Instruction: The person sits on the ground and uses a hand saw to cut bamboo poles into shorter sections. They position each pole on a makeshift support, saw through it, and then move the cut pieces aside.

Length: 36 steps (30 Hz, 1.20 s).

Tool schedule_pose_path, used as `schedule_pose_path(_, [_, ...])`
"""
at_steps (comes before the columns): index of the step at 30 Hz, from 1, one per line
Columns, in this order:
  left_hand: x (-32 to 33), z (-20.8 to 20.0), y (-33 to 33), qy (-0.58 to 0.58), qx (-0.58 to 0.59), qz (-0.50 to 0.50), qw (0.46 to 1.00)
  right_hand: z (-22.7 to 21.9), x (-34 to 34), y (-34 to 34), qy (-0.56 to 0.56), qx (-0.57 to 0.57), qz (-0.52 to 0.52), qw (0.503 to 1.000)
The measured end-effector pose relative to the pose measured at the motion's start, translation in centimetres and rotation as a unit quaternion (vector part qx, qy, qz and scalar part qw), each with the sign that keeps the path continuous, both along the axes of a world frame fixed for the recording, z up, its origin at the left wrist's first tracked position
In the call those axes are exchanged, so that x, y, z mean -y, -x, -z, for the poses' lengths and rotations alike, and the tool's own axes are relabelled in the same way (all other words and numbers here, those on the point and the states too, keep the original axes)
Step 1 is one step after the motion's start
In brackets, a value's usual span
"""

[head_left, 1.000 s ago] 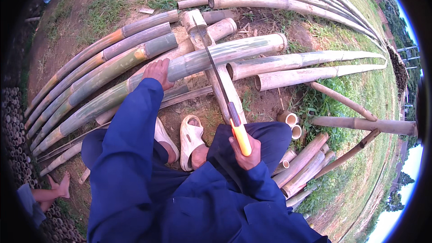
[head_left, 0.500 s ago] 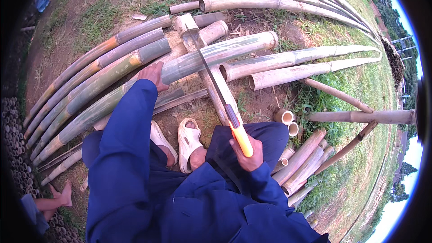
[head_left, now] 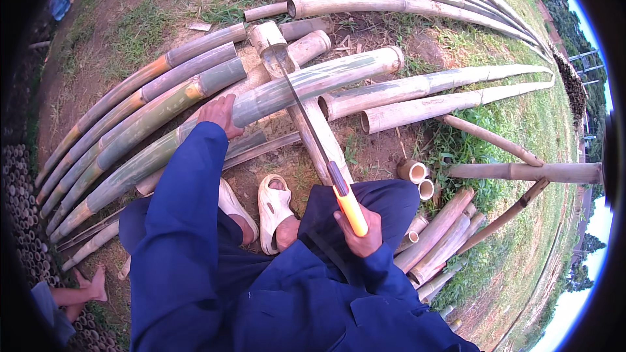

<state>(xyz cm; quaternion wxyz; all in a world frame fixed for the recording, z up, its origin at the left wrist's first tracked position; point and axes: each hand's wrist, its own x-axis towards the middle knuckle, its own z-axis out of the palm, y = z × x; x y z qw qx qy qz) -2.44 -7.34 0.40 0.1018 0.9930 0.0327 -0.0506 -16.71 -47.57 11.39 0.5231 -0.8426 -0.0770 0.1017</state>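
Note:
A long greenish bamboo pole [head_left: 326, 76] slants across in front of me, from the lower left up to the right. My left hand [head_left: 220, 116] is wrapped over it, left of the saw. My right hand [head_left: 363, 231] grips the yellow-orange handle of a handsaw [head_left: 313, 129]. Its thin blade crosses the top of the pole, and its far end reaches a notched bamboo post [head_left: 268, 40] lying beneath. Whether the teeth have cut into the pole cannot be made out.
Several long bamboo poles [head_left: 163, 88] lie at the left, more [head_left: 391, 4] at the far side. Two thick ones [head_left: 424, 86] stretch right. Short cut pieces [head_left: 437, 231] are piled by my right knee, near a propped bamboo frame [head_left: 521, 171]. Another person's bare foot [head_left: 98, 282] shows lower left.
The saw and my right hand have shifted slightly toward me. My left hand keeps its hold on the pole at nearly the same place.

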Motion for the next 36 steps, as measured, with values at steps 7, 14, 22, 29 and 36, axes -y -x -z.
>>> schedule_pose_path(7, [1.4,0.4,-0.6,-0.007,0.044,0.021,0.999,3.6,-3.0,-6.1,-0.04,0.02,0.007,0.999])
schedule_pose_path(14, [0.3,-0.2,-0.7,-0.01,0.045,0.002,0.999,2.5,-0.7,-1.8,0.002,0.01,-0.008,1.0])
schedule_pose_path(22, [1.6,0.1,-0.1,-0.008,0.034,0.016,0.999,6.7,-4.3,-7.7,-0.058,0.038,-0.013,0.997])
schedule_pose_path(29, [1.2,-0.1,0.0,-0.023,0.042,0.016,0.999,8.7,-4.0,-7.1,-0.06,0.008,-0.025,0.998])
schedule_pose_path(36, [1.1,0.0,0.1,0.013,0.028,-0.002,1.0,5.7,-4.3,-7.6,-0.029,0.036,0.003,0.999])
